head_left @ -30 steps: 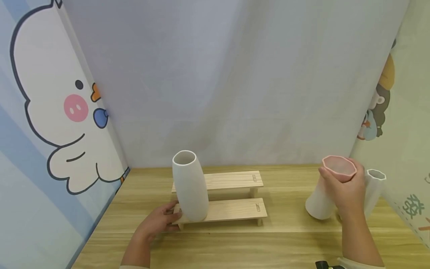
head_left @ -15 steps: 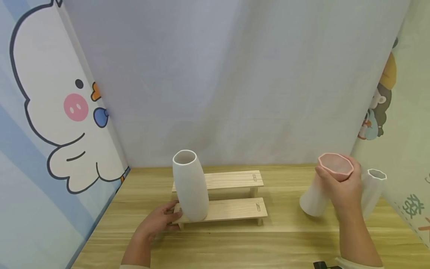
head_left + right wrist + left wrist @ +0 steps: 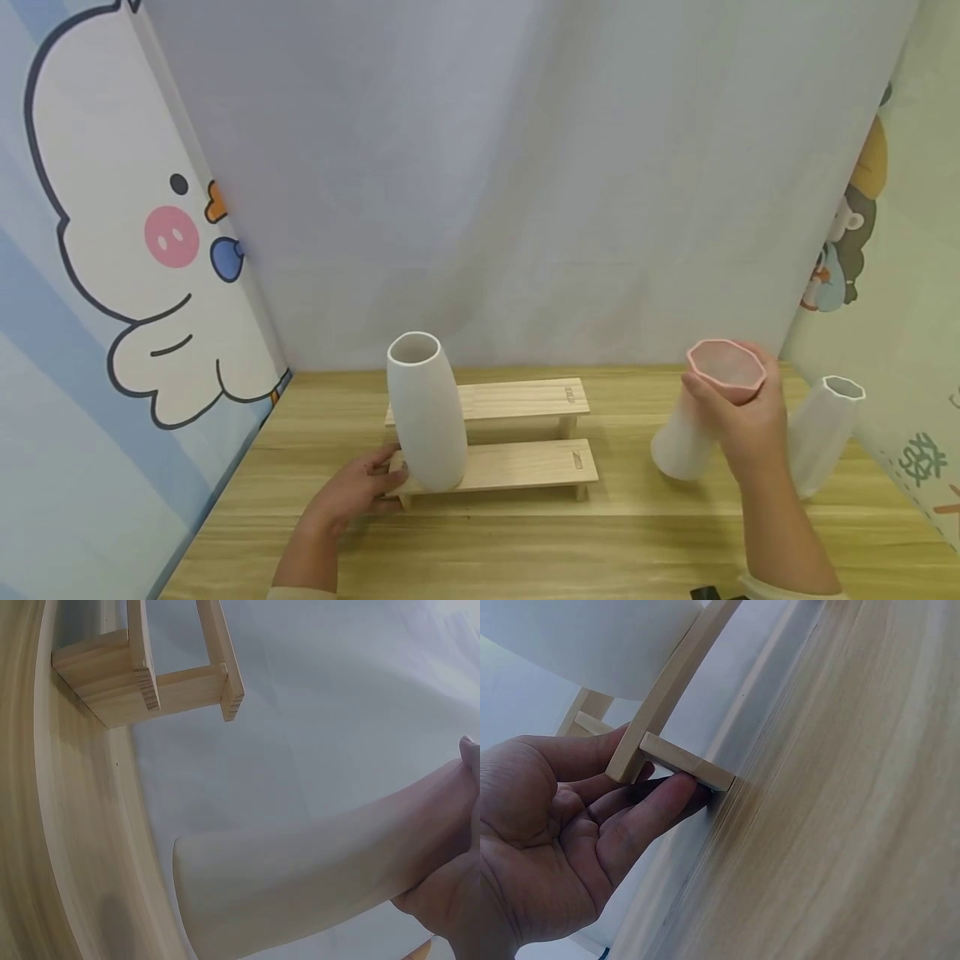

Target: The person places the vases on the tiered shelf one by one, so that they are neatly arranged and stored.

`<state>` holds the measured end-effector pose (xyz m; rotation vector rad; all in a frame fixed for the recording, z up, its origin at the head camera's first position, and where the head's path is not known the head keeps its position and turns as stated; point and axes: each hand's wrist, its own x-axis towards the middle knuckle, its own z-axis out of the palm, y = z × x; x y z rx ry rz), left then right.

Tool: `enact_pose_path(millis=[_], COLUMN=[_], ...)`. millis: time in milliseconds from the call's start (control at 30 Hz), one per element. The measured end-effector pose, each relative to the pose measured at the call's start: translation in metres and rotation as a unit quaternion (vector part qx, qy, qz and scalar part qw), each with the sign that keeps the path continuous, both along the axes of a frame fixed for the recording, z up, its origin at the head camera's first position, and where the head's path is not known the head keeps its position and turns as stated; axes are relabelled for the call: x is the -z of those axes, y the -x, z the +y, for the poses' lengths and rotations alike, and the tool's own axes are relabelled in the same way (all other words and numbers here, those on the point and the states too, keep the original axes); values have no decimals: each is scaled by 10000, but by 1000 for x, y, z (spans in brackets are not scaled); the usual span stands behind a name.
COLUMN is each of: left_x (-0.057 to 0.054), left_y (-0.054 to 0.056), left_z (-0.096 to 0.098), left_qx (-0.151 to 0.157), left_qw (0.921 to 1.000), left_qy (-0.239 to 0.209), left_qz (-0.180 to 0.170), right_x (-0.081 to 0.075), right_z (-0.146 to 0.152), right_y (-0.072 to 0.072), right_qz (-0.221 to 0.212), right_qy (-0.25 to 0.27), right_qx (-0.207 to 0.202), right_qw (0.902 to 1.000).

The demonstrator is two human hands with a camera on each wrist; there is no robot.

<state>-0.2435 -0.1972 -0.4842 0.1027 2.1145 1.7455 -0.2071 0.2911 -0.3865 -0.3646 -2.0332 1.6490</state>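
My right hand [image 3: 752, 433] grasps a pink-rimmed vase [image 3: 682, 442] near its top. It has shifted leftward, apparently mid-carry, leaving a faceted white vase [image 3: 823, 437] to that hand's right. My left hand [image 3: 355, 492] grips the front wooden riser [image 3: 521, 467], beside a rounded white vase [image 3: 429, 421].

the head view looks forward and down over the tabletop [image 3: 525, 550], taking in its far edge and both side edges. the left wrist view sits close, rolled so the tabletop fills its right side, and shares the left hand [image 3: 562, 832] and front stand [image 3: 517, 467] with the head view. the right wrist view, rolled the opposite way, looks from the tabletop's right side, sharing the pink-rimmed vase [image 3: 322, 870] and back stand [image 3: 221, 660] with the head view
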Motion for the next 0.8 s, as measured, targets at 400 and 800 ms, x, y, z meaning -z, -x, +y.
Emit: enact_pose_path(millis=[400,800], left_x=[-2,-2], left_y=[0,0], left_z=[0,-1], left_qx=[61,93], left_qw=[10000,9999], left_qy=[-46,-43], left_qz=[-10,-35], right_x=[-7,-12], right_z=[-24,-41], right_y=[-7,-12], right_qz=[264,481], right_qy=[136,291], right_qx=[-518,-837], right_qw=[9982,9949])
